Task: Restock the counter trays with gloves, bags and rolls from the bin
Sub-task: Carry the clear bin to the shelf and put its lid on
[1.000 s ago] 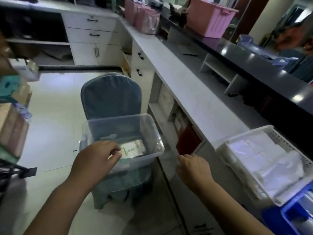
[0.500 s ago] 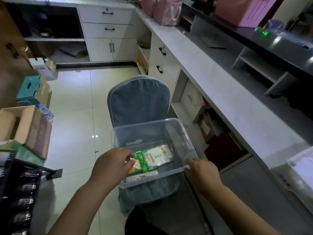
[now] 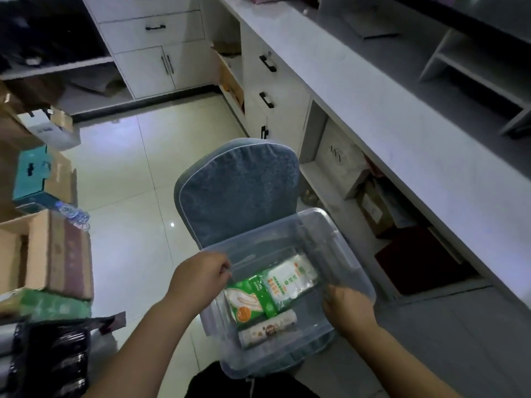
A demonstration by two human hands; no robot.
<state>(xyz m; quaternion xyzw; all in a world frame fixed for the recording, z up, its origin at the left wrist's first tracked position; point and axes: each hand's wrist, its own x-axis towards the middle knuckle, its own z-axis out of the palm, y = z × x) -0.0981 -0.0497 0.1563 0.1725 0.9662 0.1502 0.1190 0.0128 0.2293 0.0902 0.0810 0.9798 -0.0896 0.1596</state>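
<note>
The clear bin (image 3: 342,248) on the blue chair (image 3: 238,191) had come much closer, and the white tray had slid out of my view. My right hand (image 3: 349,307) had left the counter (image 3: 402,124) and curled over the bin's right rim, while my left hand (image 3: 201,278) gripped the left rim. The green glove pack (image 3: 250,297), white bag pack (image 3: 293,278) and roll (image 3: 267,328) still lay inside, so I guessed nothing was picked yet.

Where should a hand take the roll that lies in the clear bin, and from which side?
Probably its middle, from above. The roll lies flat by the near wall of the clear bin, with the green packet along its far side, so a grip across its round body suits better than its ends.
</note>
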